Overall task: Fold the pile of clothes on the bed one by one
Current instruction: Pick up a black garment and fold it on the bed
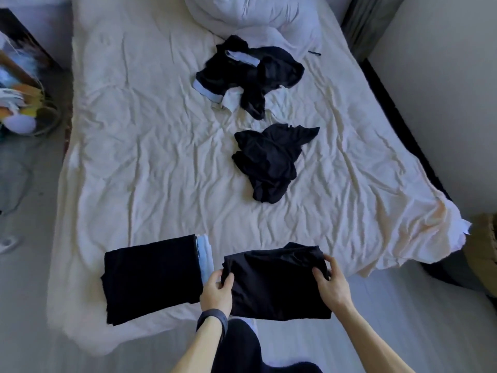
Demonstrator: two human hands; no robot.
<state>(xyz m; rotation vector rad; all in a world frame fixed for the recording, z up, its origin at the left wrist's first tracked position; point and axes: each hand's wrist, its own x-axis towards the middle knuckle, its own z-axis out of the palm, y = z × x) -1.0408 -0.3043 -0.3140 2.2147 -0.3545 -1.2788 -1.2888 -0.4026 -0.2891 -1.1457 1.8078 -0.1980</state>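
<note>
A half-folded black garment [279,284] at the bed's [150,146] near edge is pinched by both hands' [216,290] fingers, likely needing another fold.

black garment [279,286] half-folded at bed's near edge; folded stack [150,278] just left; two crumpled heaps [269,160] beyond.

One camera, worn on the head, looks forward and down from the near edge of the bed [150,162], quite close.
</note>
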